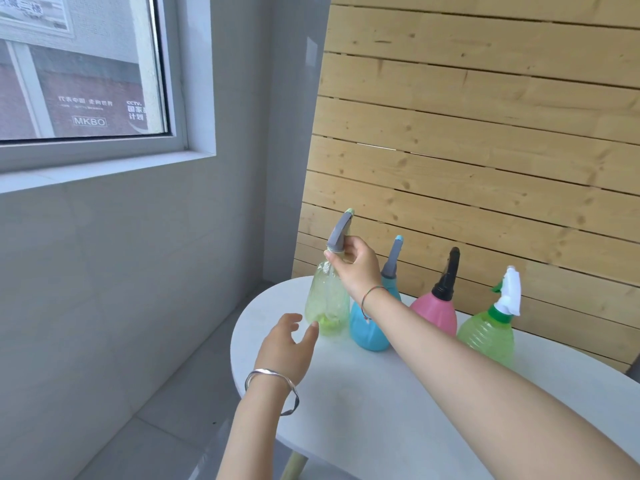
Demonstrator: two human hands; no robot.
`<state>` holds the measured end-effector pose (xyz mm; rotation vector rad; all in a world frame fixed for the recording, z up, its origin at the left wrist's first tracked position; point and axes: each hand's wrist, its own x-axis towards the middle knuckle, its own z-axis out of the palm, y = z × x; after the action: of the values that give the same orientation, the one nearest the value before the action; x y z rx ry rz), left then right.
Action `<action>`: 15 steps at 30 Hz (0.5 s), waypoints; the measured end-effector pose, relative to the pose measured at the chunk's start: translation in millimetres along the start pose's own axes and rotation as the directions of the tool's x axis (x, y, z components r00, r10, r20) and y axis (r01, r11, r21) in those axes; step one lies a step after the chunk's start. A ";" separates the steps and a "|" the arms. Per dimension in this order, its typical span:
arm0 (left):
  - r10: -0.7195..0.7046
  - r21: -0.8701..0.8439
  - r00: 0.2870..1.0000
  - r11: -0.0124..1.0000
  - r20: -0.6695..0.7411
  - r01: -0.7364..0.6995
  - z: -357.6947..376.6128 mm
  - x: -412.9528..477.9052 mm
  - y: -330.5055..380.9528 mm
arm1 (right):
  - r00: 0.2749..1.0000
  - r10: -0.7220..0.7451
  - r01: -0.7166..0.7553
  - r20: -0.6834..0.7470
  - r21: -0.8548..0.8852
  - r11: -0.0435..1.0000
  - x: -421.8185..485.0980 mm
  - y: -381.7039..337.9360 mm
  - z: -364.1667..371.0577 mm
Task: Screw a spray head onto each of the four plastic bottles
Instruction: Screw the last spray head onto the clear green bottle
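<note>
Last bottle, it seems: the right hand [356, 268] pinches the grey spray head [338, 234] atop the pale green see-through plastic bottle [327, 303] at the far left edge of the white oval table [346, 396], the left hand [287, 344] spread open beside its base, probably due to steady it for twisting

Out past the window [86, 64], a dark banner [100, 110] is showing white print: "MKBO" in a box, "CCTV" over Chinese characters (the frame is cutting them off), and a small Chinese line. Above, a white board [34, 12] is carrying cropped characters.
</note>
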<state>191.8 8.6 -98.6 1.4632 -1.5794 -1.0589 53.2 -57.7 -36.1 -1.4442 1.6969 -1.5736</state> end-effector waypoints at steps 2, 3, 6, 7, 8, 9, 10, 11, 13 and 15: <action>0.001 0.001 1.000 1.000 0.004 -0.001 0.4 0.8 0.2 | 1.000 0.006 -0.006 -0.002 -0.018 1.000 1.1 1.8 0.4; -0.002 0.004 1.000 1.000 0.007 0.002 0.5 1.1 0.3 | 1.000 0.016 -0.016 0.000 -0.029 0.999 0.8 1.8 0.2; 0.004 0.016 1.000 1.000 0.004 -0.004 0.7 1.7 -0.7 | 1.000 0.018 -0.018 -0.010 -0.038 0.999 2.4 6.0 0.5; 0.005 0.018 1.000 1.000 0.003 -0.005 0.8 1.7 -0.6 | 1.000 0.024 -0.024 -0.009 -0.040 0.999 1.6 5.5 0.2; 0.008 0.018 1.000 1.000 0.001 -0.008 0.9 1.9 -0.6 | 1.000 0.021 -0.021 -0.013 -0.038 0.999 2.3 7.0 0.6; 0.007 0.020 1.000 1.000 0.002 -0.007 1.4 2.1 -0.3 | 0.999 0.031 -0.032 -0.012 -0.041 0.999 2.1 6.5 0.4; 0.010 0.022 1.000 1.000 0.004 -0.010 2.2 2.9 -1.2 | 0.999 0.033 -0.033 -0.015 -0.036 0.999 3.1 8.0 0.7; 0.009 0.022 1.000 1.000 0.008 -0.009 2.4 2.3 -0.9 | 0.999 0.046 -0.046 -0.008 -0.037 0.998 2.3 7.5 0.7; 0.008 0.029 1.000 1.000 0.014 -0.009 3.1 2.2 -1.3 | 0.998 0.058 -0.059 -0.008 -0.041 0.997 1.1 7.1 1.1; 0.011 0.031 1.000 0.999 0.012 -0.012 3.8 2.1 -1.3 | 0.998 0.068 -0.068 -0.012 -0.039 0.997 0.2 8.0 1.0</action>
<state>188.8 6.9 -101.4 1.4696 -1.6171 -1.0420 50.7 -59.8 -43.5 -1.3842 1.7727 -1.5225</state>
